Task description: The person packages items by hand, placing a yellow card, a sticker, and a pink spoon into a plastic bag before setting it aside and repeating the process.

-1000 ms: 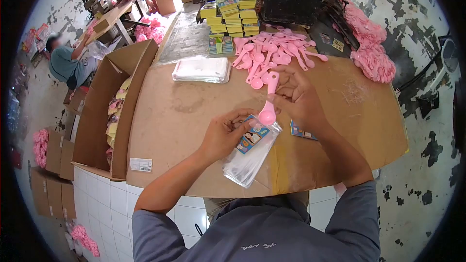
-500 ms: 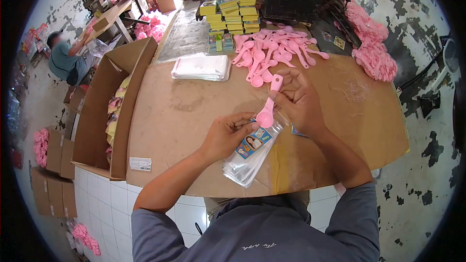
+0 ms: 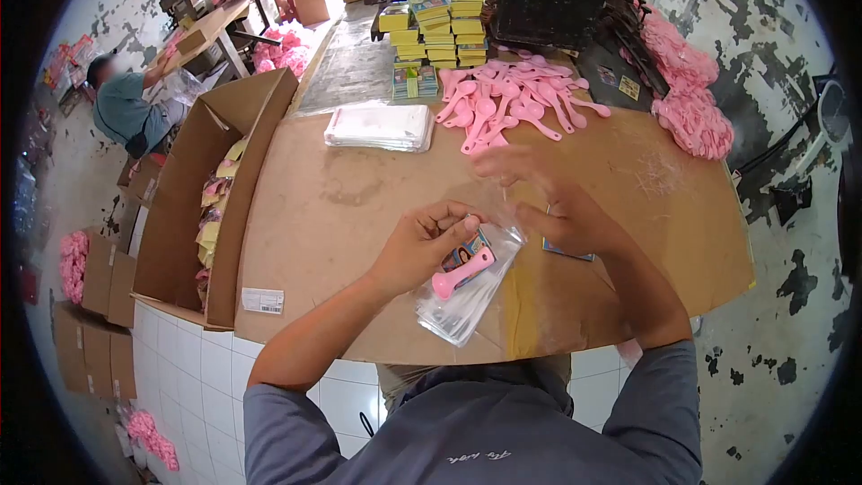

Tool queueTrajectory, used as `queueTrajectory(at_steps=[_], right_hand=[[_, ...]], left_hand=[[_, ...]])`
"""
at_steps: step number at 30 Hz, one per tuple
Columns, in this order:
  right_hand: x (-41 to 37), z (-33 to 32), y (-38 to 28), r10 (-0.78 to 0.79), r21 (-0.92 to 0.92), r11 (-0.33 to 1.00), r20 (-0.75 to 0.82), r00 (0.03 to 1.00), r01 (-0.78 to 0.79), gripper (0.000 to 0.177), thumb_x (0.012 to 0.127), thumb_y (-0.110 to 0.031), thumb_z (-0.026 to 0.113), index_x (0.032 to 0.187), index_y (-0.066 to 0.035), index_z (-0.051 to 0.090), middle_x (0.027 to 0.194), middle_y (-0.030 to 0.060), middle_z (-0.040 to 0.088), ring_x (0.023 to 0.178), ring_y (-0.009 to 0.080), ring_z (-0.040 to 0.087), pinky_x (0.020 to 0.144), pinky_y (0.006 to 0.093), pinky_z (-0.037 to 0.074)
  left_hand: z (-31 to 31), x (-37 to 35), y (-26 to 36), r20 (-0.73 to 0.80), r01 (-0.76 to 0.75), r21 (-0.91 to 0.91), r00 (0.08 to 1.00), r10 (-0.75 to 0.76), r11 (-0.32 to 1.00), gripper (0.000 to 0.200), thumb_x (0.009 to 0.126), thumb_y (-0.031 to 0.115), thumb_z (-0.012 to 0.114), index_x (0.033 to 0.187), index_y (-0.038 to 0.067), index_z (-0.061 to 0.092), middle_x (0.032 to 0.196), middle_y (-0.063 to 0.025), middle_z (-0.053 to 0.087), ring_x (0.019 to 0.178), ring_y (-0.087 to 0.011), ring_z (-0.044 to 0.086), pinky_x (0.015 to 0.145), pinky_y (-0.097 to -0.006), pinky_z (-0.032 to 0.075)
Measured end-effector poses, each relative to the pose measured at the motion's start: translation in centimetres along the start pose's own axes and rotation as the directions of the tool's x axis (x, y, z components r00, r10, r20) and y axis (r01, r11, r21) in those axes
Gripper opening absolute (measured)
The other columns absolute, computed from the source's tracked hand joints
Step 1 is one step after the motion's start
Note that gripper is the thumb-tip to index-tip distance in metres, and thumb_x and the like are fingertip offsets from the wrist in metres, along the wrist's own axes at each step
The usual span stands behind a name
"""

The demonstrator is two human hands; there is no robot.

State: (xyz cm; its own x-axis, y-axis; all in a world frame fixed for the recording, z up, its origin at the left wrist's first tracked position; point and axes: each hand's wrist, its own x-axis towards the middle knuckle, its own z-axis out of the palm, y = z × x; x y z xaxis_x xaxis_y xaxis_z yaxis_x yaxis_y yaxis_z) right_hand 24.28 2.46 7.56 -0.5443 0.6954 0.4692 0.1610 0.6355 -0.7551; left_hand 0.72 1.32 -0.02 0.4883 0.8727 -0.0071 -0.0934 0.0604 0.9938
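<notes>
My left hand (image 3: 420,247) is closed, pinching the top of a clear plastic bag (image 3: 460,321) on the cardboard-covered table. A pink measuring spoon (image 3: 462,275) lies slanted at the bag, over a blue printed card (image 3: 480,241) that is partly hidden. More clear bags appear stacked under it. My right hand (image 3: 530,193) is raised just beyond the bag opening, its fingers smeared by motion; whether they hold anything cannot be made out. Another blue card (image 3: 567,252) lies partly beneath my right wrist. A pile of pink measuring spoons (image 3: 512,99) lies farther back.
A stack of clear bags (image 3: 377,127) lies near the yellow card stacks (image 3: 440,27). An open carton (image 3: 256,207) with packed pieces stands at the left. Pink bundles (image 3: 687,90) lie at the back right. A seated person (image 3: 126,108) works at the far left.
The pink spoon has left my right hand and now lies lower, at the bag over the card. My right hand has shifted slightly left and is blurred. My left hand still pinches the bag.
</notes>
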Motion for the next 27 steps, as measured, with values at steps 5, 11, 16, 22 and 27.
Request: queueTrajectory(at_steps=[5,11,16,22,27], right_hand=[[0.8,-0.6,-2.3,-0.185,-0.151,0.969,0.081,0.979,0.196,0.012,0.091,-0.012,0.073,0.102,-0.008,0.073,0.118,0.0066,0.068,0.116,0.0249,0.062,0.099,0.0415,0.047],[1.4,-1.0,-5.7,-0.090,-0.527,0.842,0.082,0.993,0.120,0.011,0.090,-0.012,0.074,0.098,-0.005,0.074,0.094,0.0083,0.069,0.083,0.0260,0.066,0.073,0.0385,0.052],[1.3,-0.3,-6.1,-0.027,-0.415,0.910,-0.024,0.999,0.015,0.014,0.090,-0.014,0.074,0.100,-0.004,0.073,0.086,0.0112,0.069,0.072,0.0270,0.066,0.066,0.0361,0.052],[1.2,0.1,-4.9,-0.027,-0.413,0.910,-0.019,0.999,0.016,0.016,0.089,-0.012,0.074,0.103,-0.004,0.072,0.089,0.0113,0.069,0.076,0.0277,0.067,0.069,0.0379,0.053],[1.6,1.0,-3.1,-0.290,-0.562,0.818,-0.228,0.930,0.118,0.015,0.086,-0.012,0.075,0.099,-0.007,0.069,0.102,0.0094,0.066,0.093,0.0274,0.066,0.079,0.0383,0.051]], left_hand=[[1.0,-0.3,1.1,-0.013,-0.180,-0.115,0.984,0.180,0.977,0.031,0.105,0.019,0.060,0.129,0.000,0.062,0.123,-0.0080,0.070,0.111,-0.0127,0.065,0.094,-0.0283,0.051],[0.5,-1.2,1.9,0.037,-0.393,0.133,0.919,0.392,0.910,0.045,0.097,-0.002,0.054,0.141,0.001,0.055,0.140,-0.0115,0.062,0.130,-0.0195,0.057,0.112,-0.0352,0.042],[1.6,-1.9,2.6,0.016,-0.420,0.354,0.896,0.443,0.836,0.041,0.099,-0.001,0.057,0.139,0.000,0.057,0.128,-0.0117,0.069,0.120,-0.0195,0.064,0.105,-0.0340,0.049],[1.4,-1.6,2.5,-0.050,-0.334,0.151,0.937,0.345,0.930,0.027,0.102,0.005,0.062,0.128,-0.005,0.063,0.119,-0.0125,0.073,0.110,-0.0155,0.068,0.097,-0.0294,0.054],[1.7,-1.5,3.1,-0.104,-0.312,0.073,0.942,0.318,0.947,0.028,0.102,0.003,0.060,0.129,-0.002,0.065,0.111,-0.0079,0.076,0.095,-0.0079,0.069,0.083,-0.0238,0.056]])
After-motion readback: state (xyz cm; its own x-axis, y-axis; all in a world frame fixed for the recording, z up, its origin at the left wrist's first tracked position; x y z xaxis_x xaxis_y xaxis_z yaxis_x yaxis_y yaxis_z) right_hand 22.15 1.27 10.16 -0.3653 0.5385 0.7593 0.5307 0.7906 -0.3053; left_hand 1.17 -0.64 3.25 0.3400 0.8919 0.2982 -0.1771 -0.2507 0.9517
